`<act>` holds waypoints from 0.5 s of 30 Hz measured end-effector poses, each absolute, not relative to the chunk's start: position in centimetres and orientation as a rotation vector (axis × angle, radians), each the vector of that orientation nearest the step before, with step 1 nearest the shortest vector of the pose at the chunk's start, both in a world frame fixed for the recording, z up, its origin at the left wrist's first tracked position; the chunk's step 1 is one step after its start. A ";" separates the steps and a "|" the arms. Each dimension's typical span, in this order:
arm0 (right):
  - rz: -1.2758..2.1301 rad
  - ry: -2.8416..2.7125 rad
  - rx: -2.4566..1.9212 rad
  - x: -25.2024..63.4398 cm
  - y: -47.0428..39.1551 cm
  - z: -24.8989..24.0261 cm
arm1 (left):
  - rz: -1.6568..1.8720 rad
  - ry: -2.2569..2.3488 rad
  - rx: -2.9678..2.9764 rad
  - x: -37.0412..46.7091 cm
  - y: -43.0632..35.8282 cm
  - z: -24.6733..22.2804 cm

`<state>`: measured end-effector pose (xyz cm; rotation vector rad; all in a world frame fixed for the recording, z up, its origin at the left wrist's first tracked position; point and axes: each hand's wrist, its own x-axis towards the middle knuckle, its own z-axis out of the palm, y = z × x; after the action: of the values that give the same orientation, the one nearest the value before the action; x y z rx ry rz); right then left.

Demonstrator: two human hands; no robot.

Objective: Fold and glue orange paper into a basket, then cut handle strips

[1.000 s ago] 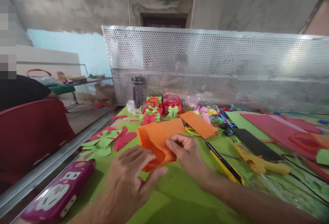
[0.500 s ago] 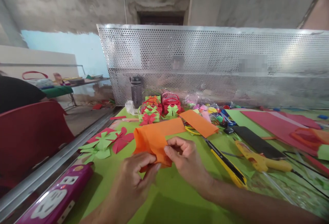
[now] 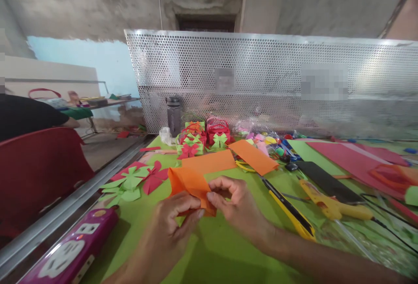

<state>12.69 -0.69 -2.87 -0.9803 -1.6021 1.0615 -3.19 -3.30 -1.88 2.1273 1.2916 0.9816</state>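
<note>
A folded orange paper piece [image 3: 189, 182] is held between both hands above the green table surface [image 3: 209, 249]. My left hand [image 3: 173, 221] pinches its lower edge between thumb and fingers. At its right edge, my right hand [image 3: 237, 201] grips the paper with thumb and forefinger. The paper's left end stands open like a pocket; part of its underside is hidden by my left hand. Just behind lies a flat orange strip [image 3: 209, 162], and another orange sheet [image 3: 254, 157] rests further right, partly over yellow-handled scissors [image 3: 244, 166].
Green paper bows [image 3: 130, 184] and a purple power strip [image 3: 75, 245] are on the left. A yellow cutter [image 3: 289, 208], a glue gun [image 3: 329, 203] and a black phone [image 3: 326, 182] lie right. Small boxes [image 3: 218, 131] and a bottle [image 3: 173, 116] stand behind. A person sits far left.
The held orange paper has dropped slightly toward me, showing more of the flat strip behind it. My right hand has shifted a little along its edge. Both hands still grip it.
</note>
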 end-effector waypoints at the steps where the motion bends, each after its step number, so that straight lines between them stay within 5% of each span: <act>1: 1.063 -1.597 -0.986 12.7 -0.7 -2.8 | 0.986 1.285 2.115 -3.2 -3.3 -1.9; 15: 0.983 -1.625 -1.036 12.8 -0.4 -2.7 | 0.939 1.369 1.996 -2.8 -3.7 -1.8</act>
<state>12.78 -0.41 -2.73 -1.0356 -1.6254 0.9832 -2.81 -3.67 -1.75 1.9957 1.3692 0.9389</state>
